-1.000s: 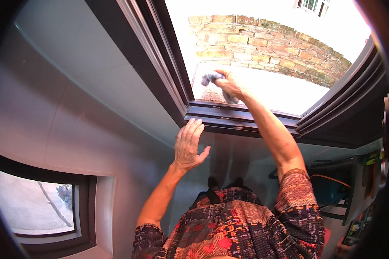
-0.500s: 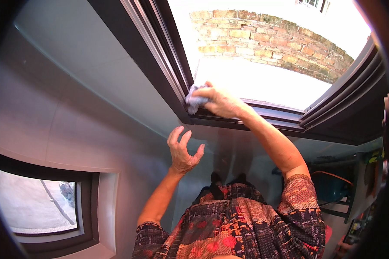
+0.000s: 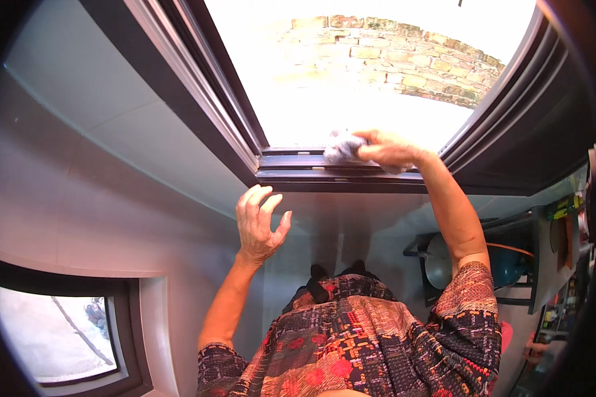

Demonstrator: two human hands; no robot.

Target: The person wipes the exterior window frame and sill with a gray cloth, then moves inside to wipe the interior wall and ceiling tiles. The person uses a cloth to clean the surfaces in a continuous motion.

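Bunched in my right hand (image 3: 392, 151) is a pale grey-blue cloth (image 3: 344, 145), pressed down at the sliding window's bottom track (image 3: 291, 162). The fingers wrap round the cloth, and part of the track lies hidden under it. My left hand (image 3: 258, 221) hovers below the track's left corner, fingers curled apart with nothing in them. It seems close to the dark frame's lower edge; whether it touches the frame I cannot tell.
The dark window frame (image 3: 208, 126) rises at the left, beside a grey wall (image 3: 59, 185). A smaller window (image 3: 53, 337) sits low on the left. To the right stands a dark rack (image 3: 533, 264) with a rounded teal object (image 3: 506, 264). Outside is a stone wall (image 3: 404, 56).
My right hand has slid the cloth rightward along the bottom track, away from the left corner. My left hand has shifted slightly left and up. The view has also shifted.
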